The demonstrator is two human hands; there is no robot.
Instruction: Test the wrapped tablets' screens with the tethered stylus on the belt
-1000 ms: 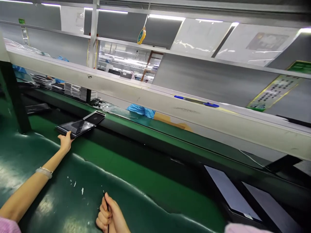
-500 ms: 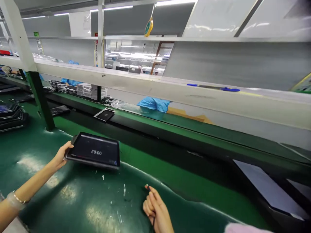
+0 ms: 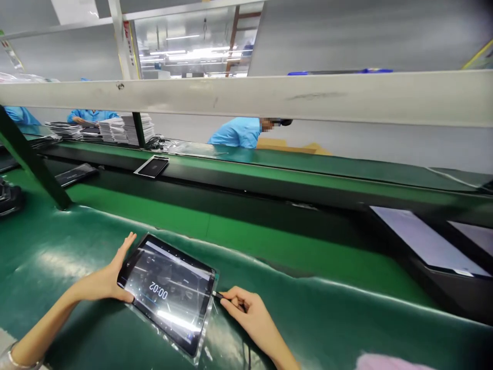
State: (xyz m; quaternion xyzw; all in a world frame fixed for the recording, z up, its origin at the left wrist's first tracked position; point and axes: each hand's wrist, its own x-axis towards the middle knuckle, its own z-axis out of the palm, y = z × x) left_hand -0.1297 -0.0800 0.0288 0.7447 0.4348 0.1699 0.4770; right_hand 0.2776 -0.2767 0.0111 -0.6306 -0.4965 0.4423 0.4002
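Observation:
A tablet [image 3: 165,293] in clear film lies on the green table mat, its lit screen showing "00:02" upside down. My left hand [image 3: 111,275] grips its left end, the thumb at the near corner and the fingers along the far side. At the opposite short edge, my right hand [image 3: 246,308] pinches a black charging cable [image 3: 217,295]. The plug's pale tip meets the tablet's edge; whether it sits inside the port I cannot tell. Below my right wrist, more of the cord trails down over the mat.
Beyond the mat runs a dark belt [image 3: 215,190] carrying a white-framed panel [image 3: 153,167] and another tablet [image 3: 77,174]. Large pale screens [image 3: 427,241] stand at right. A green post [image 3: 34,159] rises at left. Co-workers in blue [image 3: 239,132] are across the line, near stacked panels [image 3: 115,129].
The tablet has come down onto the mat, nearer to me. My right hand has brought the cable's plug up to its right edge. The view has tilted downward.

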